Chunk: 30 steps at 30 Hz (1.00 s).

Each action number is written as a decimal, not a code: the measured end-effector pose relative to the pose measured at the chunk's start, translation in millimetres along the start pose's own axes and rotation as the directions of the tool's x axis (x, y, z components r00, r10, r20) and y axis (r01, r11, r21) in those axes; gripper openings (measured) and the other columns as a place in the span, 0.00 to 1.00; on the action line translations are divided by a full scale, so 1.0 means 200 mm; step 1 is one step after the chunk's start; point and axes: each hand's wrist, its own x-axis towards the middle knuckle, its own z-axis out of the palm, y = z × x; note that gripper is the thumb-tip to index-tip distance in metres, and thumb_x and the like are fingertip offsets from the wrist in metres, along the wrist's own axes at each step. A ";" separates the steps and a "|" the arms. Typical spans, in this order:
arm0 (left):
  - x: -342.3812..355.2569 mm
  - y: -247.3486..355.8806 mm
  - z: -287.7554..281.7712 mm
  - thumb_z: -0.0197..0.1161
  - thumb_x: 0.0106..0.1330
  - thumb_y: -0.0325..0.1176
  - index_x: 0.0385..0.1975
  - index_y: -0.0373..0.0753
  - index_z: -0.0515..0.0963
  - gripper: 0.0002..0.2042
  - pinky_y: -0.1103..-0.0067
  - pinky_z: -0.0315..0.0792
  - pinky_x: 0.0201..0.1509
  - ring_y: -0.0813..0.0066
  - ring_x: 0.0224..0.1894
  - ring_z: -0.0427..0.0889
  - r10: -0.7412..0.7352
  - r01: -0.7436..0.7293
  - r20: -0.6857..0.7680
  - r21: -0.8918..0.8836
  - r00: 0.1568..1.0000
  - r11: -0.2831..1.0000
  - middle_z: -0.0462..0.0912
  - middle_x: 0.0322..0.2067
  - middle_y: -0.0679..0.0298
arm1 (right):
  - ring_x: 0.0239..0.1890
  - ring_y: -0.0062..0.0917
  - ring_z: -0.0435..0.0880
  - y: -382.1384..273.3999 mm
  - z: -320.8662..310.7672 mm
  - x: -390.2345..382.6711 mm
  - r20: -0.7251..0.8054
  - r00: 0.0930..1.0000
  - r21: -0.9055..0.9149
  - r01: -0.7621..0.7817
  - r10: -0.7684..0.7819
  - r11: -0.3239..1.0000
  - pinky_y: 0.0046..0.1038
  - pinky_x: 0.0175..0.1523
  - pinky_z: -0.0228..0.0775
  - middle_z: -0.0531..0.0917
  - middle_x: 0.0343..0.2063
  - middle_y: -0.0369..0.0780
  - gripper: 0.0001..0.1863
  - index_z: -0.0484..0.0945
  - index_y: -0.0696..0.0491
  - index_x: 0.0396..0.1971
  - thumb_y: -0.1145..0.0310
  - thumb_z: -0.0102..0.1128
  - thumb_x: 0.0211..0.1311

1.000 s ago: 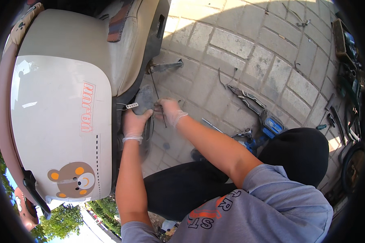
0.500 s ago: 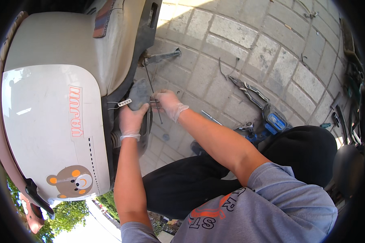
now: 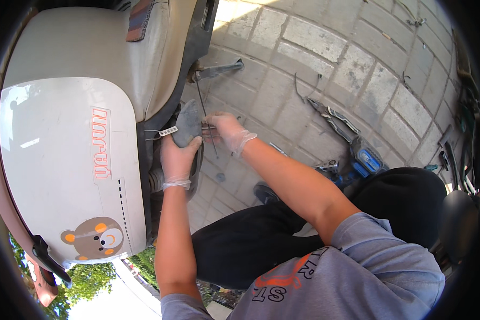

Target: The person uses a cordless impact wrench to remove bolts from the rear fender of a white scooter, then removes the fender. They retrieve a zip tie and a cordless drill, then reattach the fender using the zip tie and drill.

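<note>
Beside a cream-white scooter body that fills the left of the head view, the person sits low on a paved brick floor, both forearms reaching forward to the dark underside of the vehicle. Both hands wear thin, pale disposable gloves. The left hand is closed around the lower part of a dark grey mudguard-like plastic piece that stands at the scooter's edge, thumb and fingers wrapped on it. The right hand is just beside it, fingers pinched together on a small metal part at the right side of that grey piece; what exactly the fingertips clamp is too small to tell. A small perforated metal tab pokes out to the left of the grey piece, just above the left hand. The two hands are close but not touching. Above them a grey metal kickstand sticks out from the scooter frame onto the bricks. Well apart to the right lie long-handled pliers, and nearer the person's knee a blue power tool. More tools sit along the far right rim, blurred. A bear sticker marks the scooter's panel at lower left.
</note>
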 end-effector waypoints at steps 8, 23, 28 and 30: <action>0.15 -0.06 -0.07 0.71 0.52 0.27 0.45 0.29 0.76 0.20 0.80 0.74 0.45 0.75 0.38 0.81 -0.211 0.548 0.554 -0.560 0.805 0.621 0.81 0.40 0.60 | 0.44 0.32 0.81 0.02 -0.05 0.01 0.030 0.999 0.023 -0.018 0.018 1.000 0.39 0.45 0.73 0.81 0.42 0.42 0.11 0.73 0.54 0.42 0.66 0.54 0.63; 0.16 -0.02 -0.06 0.70 0.50 0.29 0.52 0.30 0.74 0.26 0.83 0.72 0.49 0.80 0.42 0.78 -0.091 0.462 0.552 -0.585 0.829 0.667 0.81 0.41 0.65 | 0.48 0.23 0.75 -0.10 -0.05 -0.01 0.198 0.974 0.164 0.081 -0.113 0.983 0.42 0.51 0.66 0.78 0.40 0.34 0.06 0.74 0.52 0.36 0.68 0.57 0.62; 0.17 -0.01 -0.03 0.70 0.50 0.26 0.59 0.32 0.70 0.32 0.81 0.69 0.55 0.77 0.49 0.75 -0.093 0.475 0.526 -0.660 0.845 0.583 0.78 0.48 0.63 | 0.51 0.25 0.74 -0.11 -0.08 0.00 0.329 0.935 0.217 0.064 -0.135 0.974 0.45 0.53 0.65 0.78 0.43 0.35 0.05 0.74 0.52 0.36 0.68 0.57 0.62; 0.18 -0.01 -0.04 0.70 0.50 0.26 0.60 0.35 0.70 0.32 0.81 0.68 0.56 0.78 0.49 0.75 -0.084 0.484 0.552 -0.634 0.829 0.603 0.78 0.48 0.64 | 0.51 0.26 0.74 -0.10 -0.08 0.01 0.340 0.931 0.225 0.059 -0.135 0.973 0.46 0.53 0.65 0.78 0.43 0.35 0.06 0.74 0.52 0.36 0.68 0.56 0.62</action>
